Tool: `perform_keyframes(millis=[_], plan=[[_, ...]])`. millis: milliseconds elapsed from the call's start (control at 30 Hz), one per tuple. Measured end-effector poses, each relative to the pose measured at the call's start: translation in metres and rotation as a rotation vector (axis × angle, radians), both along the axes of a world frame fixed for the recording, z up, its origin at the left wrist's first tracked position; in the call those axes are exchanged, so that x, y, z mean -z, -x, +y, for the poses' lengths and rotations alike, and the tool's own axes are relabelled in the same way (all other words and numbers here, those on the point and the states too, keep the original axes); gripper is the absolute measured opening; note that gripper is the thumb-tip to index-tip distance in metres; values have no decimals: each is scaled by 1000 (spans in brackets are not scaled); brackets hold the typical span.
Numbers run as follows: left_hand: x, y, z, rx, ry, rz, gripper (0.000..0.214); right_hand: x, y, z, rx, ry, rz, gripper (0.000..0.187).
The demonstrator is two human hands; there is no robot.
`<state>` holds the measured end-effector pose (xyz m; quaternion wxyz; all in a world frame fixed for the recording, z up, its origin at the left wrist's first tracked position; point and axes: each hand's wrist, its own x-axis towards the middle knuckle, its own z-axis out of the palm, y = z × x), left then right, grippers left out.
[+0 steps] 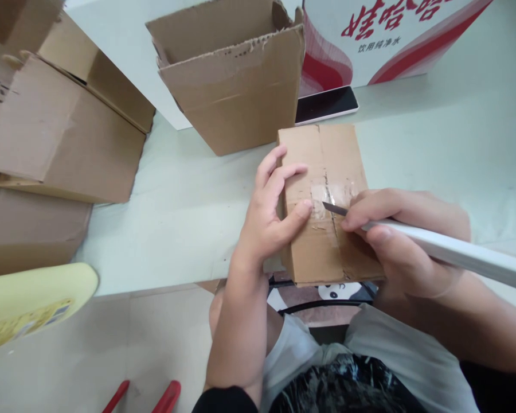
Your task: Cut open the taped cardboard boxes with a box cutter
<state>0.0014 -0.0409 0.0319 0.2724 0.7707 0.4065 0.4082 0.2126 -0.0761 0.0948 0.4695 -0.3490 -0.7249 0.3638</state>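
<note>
A small cardboard box [303, 252] lies flat at the table's front edge, its near end reaching slightly past it. Clear tape [337, 188] crosses the seam in the middle of its top. My left hand [270, 209] rests on the box's left side, thumb and fingers spread over the top. In my right hand [406, 235] is a utility knife [451, 246] with a long white handle, gripped between thumb and fingers. Its dark blade [334, 208] points left, over or on the tape near the seam; whether it cuts in, I cannot tell.
Behind stands an open-topped cardboard box [236, 97], beside a dark-screened phone [327, 105] and a white-and-red carton [382, 46]. Several cardboard boxes [90, 132] are piled at left. A yellow bottle-like object [38, 298] intrudes at lower left, above red handles [167, 397].
</note>
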Motion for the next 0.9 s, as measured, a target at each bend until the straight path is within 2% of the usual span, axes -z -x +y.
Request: perform_keyframes(millis=[900], plan=[[-1,0,1,4,8,8,58,-1,-4,1,-6,-56,-55,14]])
